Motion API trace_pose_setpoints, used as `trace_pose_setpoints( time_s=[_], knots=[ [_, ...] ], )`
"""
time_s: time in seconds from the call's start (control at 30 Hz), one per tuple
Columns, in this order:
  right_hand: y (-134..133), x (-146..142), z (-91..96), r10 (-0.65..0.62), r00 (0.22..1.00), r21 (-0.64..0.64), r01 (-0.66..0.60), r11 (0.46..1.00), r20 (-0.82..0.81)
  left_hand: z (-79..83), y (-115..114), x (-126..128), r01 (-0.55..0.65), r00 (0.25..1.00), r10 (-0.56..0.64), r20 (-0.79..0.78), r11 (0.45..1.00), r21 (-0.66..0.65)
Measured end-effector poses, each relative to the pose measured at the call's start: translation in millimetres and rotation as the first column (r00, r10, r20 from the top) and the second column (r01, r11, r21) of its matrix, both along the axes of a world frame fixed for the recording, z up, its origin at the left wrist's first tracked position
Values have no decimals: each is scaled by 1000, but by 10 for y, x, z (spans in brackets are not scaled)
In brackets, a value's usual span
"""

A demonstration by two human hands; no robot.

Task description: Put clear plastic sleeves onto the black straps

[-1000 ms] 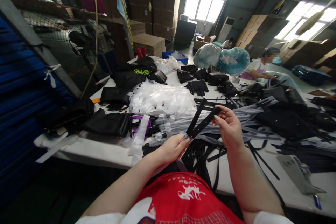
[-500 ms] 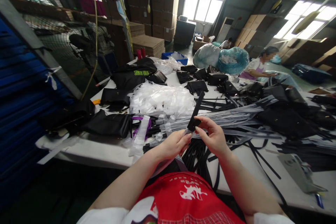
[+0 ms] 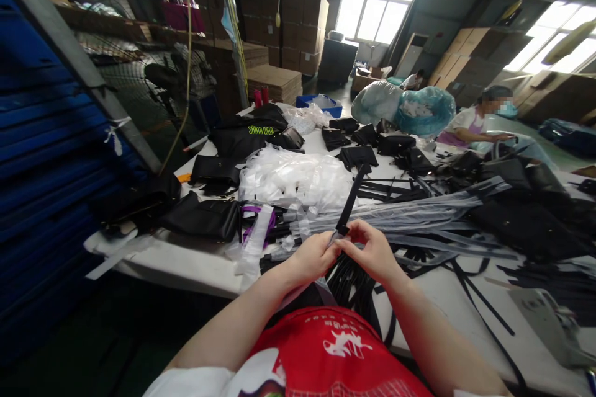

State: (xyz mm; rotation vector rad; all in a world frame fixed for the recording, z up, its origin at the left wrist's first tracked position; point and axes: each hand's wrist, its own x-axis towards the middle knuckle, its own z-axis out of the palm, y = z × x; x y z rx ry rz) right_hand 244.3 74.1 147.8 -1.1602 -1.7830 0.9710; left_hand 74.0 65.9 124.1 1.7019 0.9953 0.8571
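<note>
A flat black strap [image 3: 351,200] points up and away from my two hands, with clear plastic film about its lower end. My left hand [image 3: 318,255] is closed round that lower end and the film. The fingers of my right hand [image 3: 371,249] pinch at the same spot, almost touching the left fingertips. Just beyond lies a pile of white plastic sleeves [image 3: 295,177]. To the right of it spreads a bundle of straps in clear plastic sleeves [image 3: 410,211]. Loose black straps [image 3: 356,288] hang below my right hand at the table edge.
Black bags [image 3: 200,217] lie on the white table [image 3: 186,263] at left, more at the back and right. A grey metal device [image 3: 549,325] stands at the right front. A co-worker [image 3: 475,121] sits across the table near blue plastic sacks [image 3: 426,108]. Blue shutters [image 3: 51,198] flank the left.
My right hand has moved down the strap toward my left hand, and the fingers of both hands have come together at its lower end. The view has shifted slightly left.
</note>
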Motion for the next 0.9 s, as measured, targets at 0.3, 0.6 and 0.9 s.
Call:
trace_pose_setpoints(
  time_s=[0.3, 0.6, 0.9],
  knots=[
    [65, -29, 25, 99, 971, 73, -118, 990, 220, -93, 20, 16, -53, 998, 53, -21, 998, 19],
    [158, 120, 49, 11, 977, 198, -54, 979, 213, -216, -25, -28, 121, 957, -30, 289, 945, -303],
    [43, 85, 131, -21, 950, 339, -91, 936, 313, -160, -119, 7, 204, 791, 153, 592, 846, -492]
  ],
)
